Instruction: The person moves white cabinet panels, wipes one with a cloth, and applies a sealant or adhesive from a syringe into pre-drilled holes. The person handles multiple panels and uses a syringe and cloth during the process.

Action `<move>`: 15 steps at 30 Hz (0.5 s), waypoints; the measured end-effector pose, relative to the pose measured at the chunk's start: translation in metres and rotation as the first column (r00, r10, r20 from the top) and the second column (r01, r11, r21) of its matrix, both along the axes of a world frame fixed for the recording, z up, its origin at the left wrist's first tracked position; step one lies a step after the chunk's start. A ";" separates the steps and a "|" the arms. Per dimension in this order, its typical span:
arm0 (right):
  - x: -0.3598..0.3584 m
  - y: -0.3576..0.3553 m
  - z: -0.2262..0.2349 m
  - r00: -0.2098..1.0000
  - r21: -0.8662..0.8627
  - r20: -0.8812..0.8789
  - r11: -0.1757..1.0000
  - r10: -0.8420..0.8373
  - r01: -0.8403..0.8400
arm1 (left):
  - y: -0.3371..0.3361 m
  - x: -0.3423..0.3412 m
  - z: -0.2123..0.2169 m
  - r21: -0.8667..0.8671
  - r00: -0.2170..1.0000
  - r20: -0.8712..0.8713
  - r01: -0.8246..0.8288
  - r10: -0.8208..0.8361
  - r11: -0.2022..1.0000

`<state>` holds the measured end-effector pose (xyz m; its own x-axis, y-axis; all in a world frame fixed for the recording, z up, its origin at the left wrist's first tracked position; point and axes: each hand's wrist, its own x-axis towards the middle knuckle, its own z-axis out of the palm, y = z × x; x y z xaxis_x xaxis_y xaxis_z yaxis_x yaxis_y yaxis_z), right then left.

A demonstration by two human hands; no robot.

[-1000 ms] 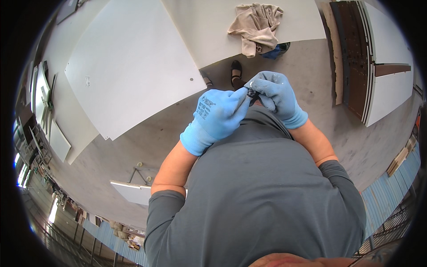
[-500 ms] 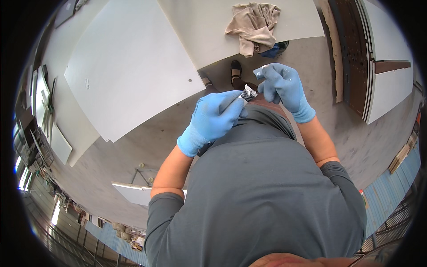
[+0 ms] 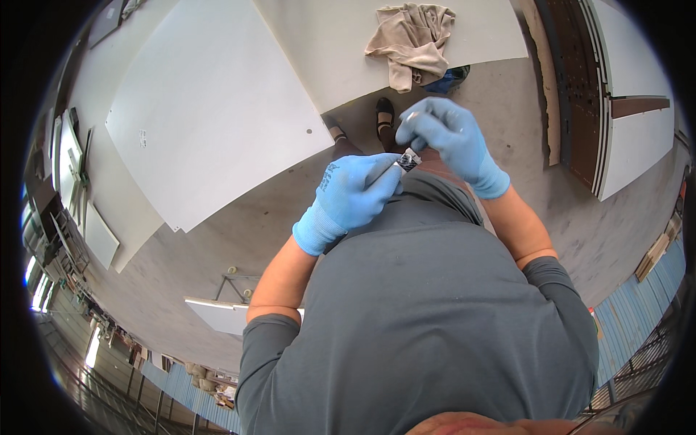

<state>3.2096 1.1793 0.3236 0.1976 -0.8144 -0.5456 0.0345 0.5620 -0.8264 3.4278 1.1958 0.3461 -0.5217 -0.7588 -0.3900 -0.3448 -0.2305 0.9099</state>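
Both hands wear light blue gloves and are held up in front of my waist. My left hand (image 3: 355,190) is closed round a small dark-and-white packet (image 3: 408,159), whose end sticks out past the thumb and fingers. Just above that end is my right hand (image 3: 451,138), with its fingers curled in and the fingertips near the packet. Whatever the right fingers hold is hidden behind the glove. White smears mark the right glove's fingers.
A large white panel (image 3: 225,109) lies on a pale work surface (image 3: 319,43) at the left. Farther off, a crumpled beige cloth (image 3: 411,43) hangs over the surface's edge. Brown and white boards (image 3: 586,101) stand stacked at the right. My feet are on the grey floor (image 3: 500,94).
My right hand has moved left and its fingers have turned down toward the packet. The small blue-grey piece at its fingertips has gone out of sight. The packet's white end looks less ragged.
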 end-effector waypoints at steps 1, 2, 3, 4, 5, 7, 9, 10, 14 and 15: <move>-0.002 -0.002 -0.001 0.999 -0.023 0.021 0.998 -0.050 0.051 | 0.002 -0.001 0.003 0.107 0.998 0.007 -0.063 0.063 0.992; -0.003 -0.004 -0.001 0.996 -0.001 -0.088 1.000 -0.016 0.016 | 0.004 -0.002 0.006 0.223 0.992 0.026 -0.123 0.120 0.967; -0.005 -0.006 -0.001 0.986 -0.011 -0.165 1.000 0.026 -0.028 | 0.004 -0.002 0.008 0.327 0.983 0.040 -0.180 0.177 0.928; -0.006 -0.007 -0.002 0.956 0.015 -0.289 0.998 0.059 -0.057 | 0.004 -0.002 0.010 0.337 0.977 0.051 -0.214 0.209 0.917; -0.007 -0.006 -0.001 0.927 -0.016 -0.358 0.992 0.114 -0.128 | 0.003 -0.003 0.012 0.341 0.968 0.049 -0.246 0.244 0.907; -0.008 -0.003 -0.001 0.954 -0.019 -0.289 0.996 0.077 -0.086 | 0.001 -0.004 0.013 0.364 0.947 0.054 -0.313 0.316 0.877; -0.005 0.002 -0.003 0.966 -0.017 -0.255 0.998 0.052 -0.059 | -0.001 -0.004 0.015 0.393 0.917 0.064 -0.385 0.393 0.835; -0.003 0.006 -0.006 0.970 -0.024 -0.237 0.998 0.049 -0.056 | -0.002 -0.005 0.015 0.407 0.909 0.030 -0.391 0.416 0.825; 0.003 0.017 -0.029 0.988 -0.246 -0.149 0.969 -0.050 0.012 | -0.005 -0.007 0.017 0.458 0.864 -0.084 -0.410 0.497 0.789; 0.003 0.019 -0.038 0.984 -0.210 -0.172 0.978 -0.044 0.007 | -0.006 -0.007 0.016 0.476 0.854 -0.098 -0.410 0.510 0.778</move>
<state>3.2123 1.1981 0.2861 0.0920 -0.9168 -0.3886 -0.1091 0.3786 -0.9191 3.4203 1.1895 0.3619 -0.2590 -0.7135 -0.6510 0.0904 -0.6890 0.7191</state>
